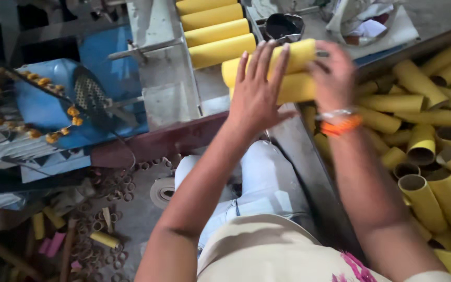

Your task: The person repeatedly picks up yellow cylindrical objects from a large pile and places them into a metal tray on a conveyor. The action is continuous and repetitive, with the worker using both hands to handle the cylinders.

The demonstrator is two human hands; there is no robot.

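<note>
Packages: none that can be told as such; no box, bag or wrapper with a clear shape shows.
Labels: none visible on any surface.
Signs: none in view.
Screens: none in view.
Printed marks: a small pink pattern point(358, 267) sits on pale cloth at the bottom edge, right of centre; its shape is too cut off to tell.
Crumpled material: a white, loosely folded heap point(358, 18) lies at the top right, with a patch of red showing inside it; whether it is wrapping or cloth cannot be told.
</note>
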